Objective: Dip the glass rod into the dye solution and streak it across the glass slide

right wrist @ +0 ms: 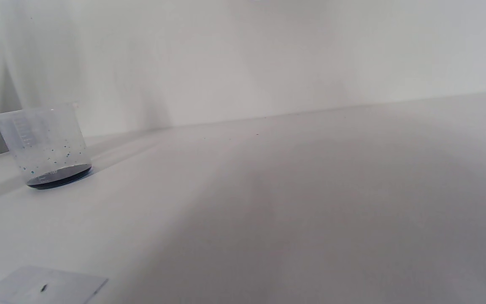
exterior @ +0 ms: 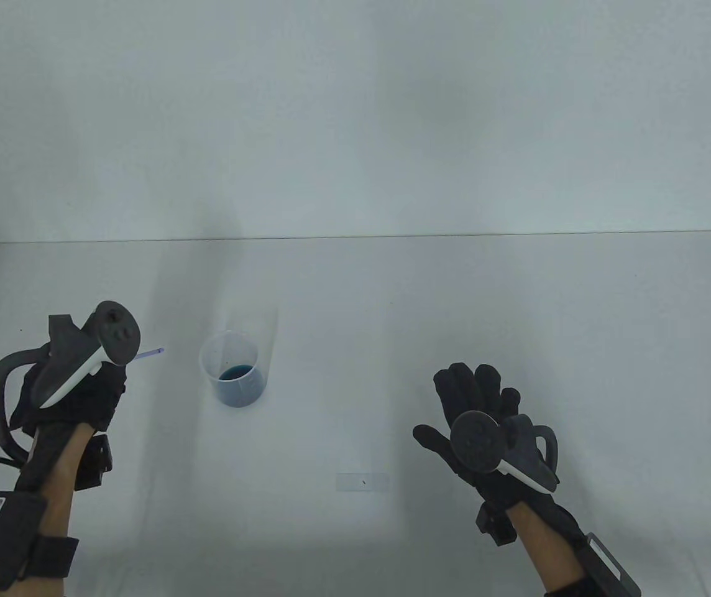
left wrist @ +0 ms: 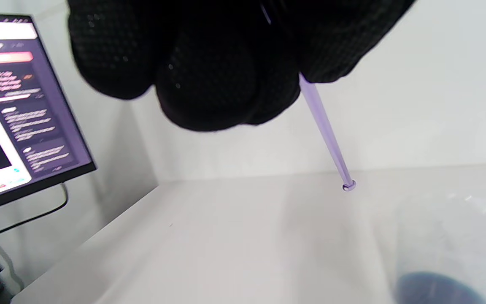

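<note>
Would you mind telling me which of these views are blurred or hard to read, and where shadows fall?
Table view: sharp, though the glass slide is faint on white. Left wrist view: the beaker is blurred and the left hand underexposed. Right wrist view: soft shadow over the table.

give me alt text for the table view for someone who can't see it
Left hand holds a glass rod pointing toward a beaker of blue dye; right hand hovers open, right of a glass slide on the white table.

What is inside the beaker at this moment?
The beaker holds a shallow layer of dark blue dye at its bottom, with small droplets speckling its wall. The glass rod, gripped by the left hand, is outside it. Nothing else shows inside.
</note>
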A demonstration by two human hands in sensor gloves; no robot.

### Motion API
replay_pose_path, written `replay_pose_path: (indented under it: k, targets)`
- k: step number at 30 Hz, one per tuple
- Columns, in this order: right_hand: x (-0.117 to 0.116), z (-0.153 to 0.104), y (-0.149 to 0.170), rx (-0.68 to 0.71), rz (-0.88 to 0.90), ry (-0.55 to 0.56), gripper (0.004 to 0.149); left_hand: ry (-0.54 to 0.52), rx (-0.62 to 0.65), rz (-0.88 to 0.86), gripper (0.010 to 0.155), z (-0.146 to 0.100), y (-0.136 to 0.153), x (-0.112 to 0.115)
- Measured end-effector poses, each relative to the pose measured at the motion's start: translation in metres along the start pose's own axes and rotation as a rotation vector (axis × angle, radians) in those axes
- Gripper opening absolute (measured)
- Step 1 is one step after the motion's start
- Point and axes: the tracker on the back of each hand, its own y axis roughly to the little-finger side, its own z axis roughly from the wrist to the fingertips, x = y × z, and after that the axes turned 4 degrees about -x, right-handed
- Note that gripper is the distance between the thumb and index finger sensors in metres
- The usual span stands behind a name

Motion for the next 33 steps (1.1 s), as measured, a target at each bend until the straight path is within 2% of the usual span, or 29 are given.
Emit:
replay_pose_path:
  k: [3, 6, 13, 17, 24, 33]
  targets:
    - [0.0, 0.0, 0.0, -0.003, -0.002, -0.003, 0.086, -0.017, 0.044, 0.046, 0.045, 0.001, -0.019, -0.011]
    - [0.0, 0.0, 0.0, -0.005, -0.002, -0.005, 0.086, -0.014, 0.08, 0.097, 0.045, 0.006, -0.042, -0.009]
    - [-0.001, 0.0, 0.0, -0.007, -0.003, -0.013, 0.086, 0.03, 0.129, 0.207, 0.044, 0.028, -0.091, 0.026]
    - [-0.001, 0.0, 0.0, -0.007, -0.003, -0.013, 0.086, 0.048, 0.137, 0.246, 0.044, 0.039, -0.108, 0.044]
    - [-0.001, 0.001, 0.001, -0.005, -0.003, -0.02, 0.086, 0.079, 0.146, 0.29, 0.044, 0.048, -0.125, 0.063]
    - [-0.002, 0.001, 0.001, -0.006, -0.003, -0.029, 0.086, 0.091, 0.155, 0.31, 0.044, 0.051, -0.131, 0.073]
